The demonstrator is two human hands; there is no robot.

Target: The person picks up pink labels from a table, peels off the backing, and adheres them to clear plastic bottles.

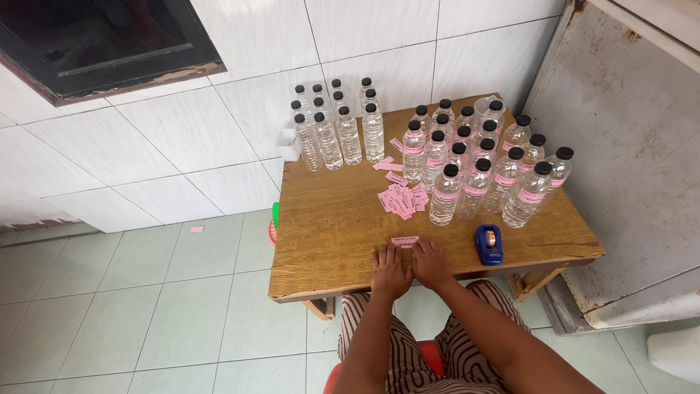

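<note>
Both my hands are flat on the near edge of the table, left hand (389,271) and right hand (430,264) side by side, fingertips pressing down on one pink label (405,240) between them. Not really pinching it as far as I can tell, more holding it flat against the wood.

Biggest thing here is the wooden table (328,226) pushed up against the white tiled wall (182,138). On the right half stands a cluster of clear bottles with pink labels (481,171) and black caps, and at the back left a group of bare bottles (335,128), no labels on those. In between lies a loose pile of pink slips (402,198). Just right of my right hand sits a blue tape dispenser (489,244).

The label itself looks like thin paper, so super light and floppy, and I'd guess it creases easily. Best lifted by a short edge or a corner with two fingertips, since it lies flush on the wood.
</note>
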